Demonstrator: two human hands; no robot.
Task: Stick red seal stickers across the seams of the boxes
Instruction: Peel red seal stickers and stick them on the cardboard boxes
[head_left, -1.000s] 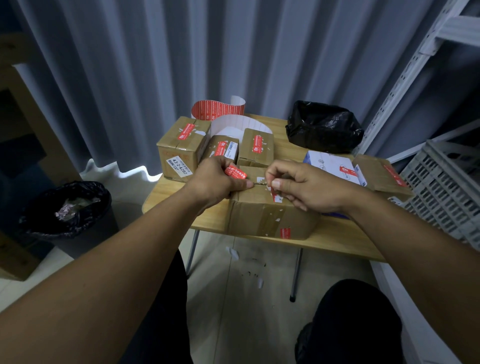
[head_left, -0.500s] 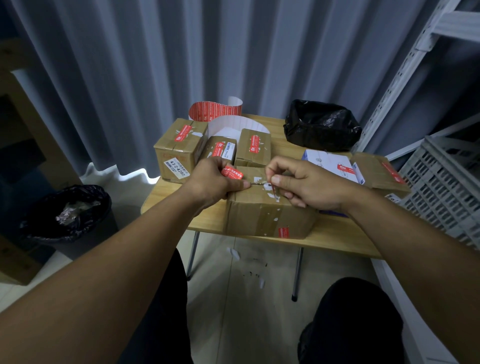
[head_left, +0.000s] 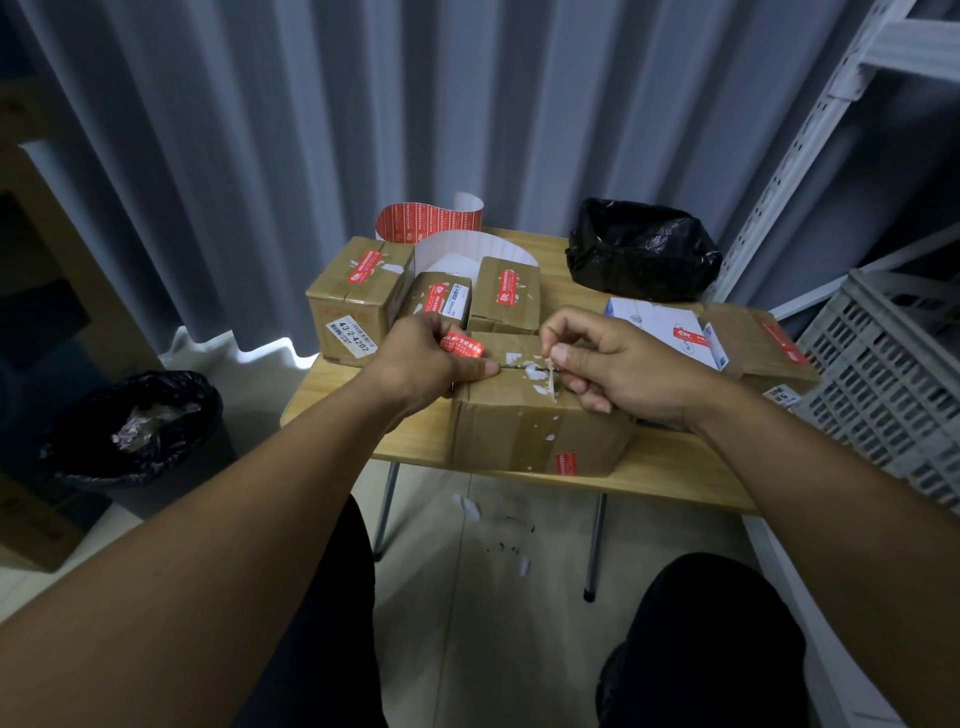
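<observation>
In the head view, our left hand (head_left: 423, 366) rests on the left end of the front box (head_left: 535, 434), which sits at the near edge of the worktop (head_left: 675, 470). Its fingers (head_left: 415, 332) are curled and hold a red sticker (head_left: 462, 347) just above the box top, while the thumb presses down by the seam (head_left: 511, 365). Our right hand (head_left: 623, 364) is over the middle of the same box, thumb and forefinger pinching a white scrap (head_left: 551, 383) that hangs across the seam. The box top shows torn white patches around that spot, and a small red seal (head_left: 566, 462) sits low on its front face.

Behind it stand three brown boxes (head_left: 353, 296) (head_left: 441, 299) (head_left: 506, 296), each with a red seal on top. To the right lie a white box (head_left: 660, 325) and another brown box (head_left: 763, 343). A sticker roll (head_left: 426, 223) curls at the back, near a black bag (head_left: 639, 249). A lined bin (head_left: 135, 426) stands on the floor to the left, and a grey crate (head_left: 893, 384) is on the right.
</observation>
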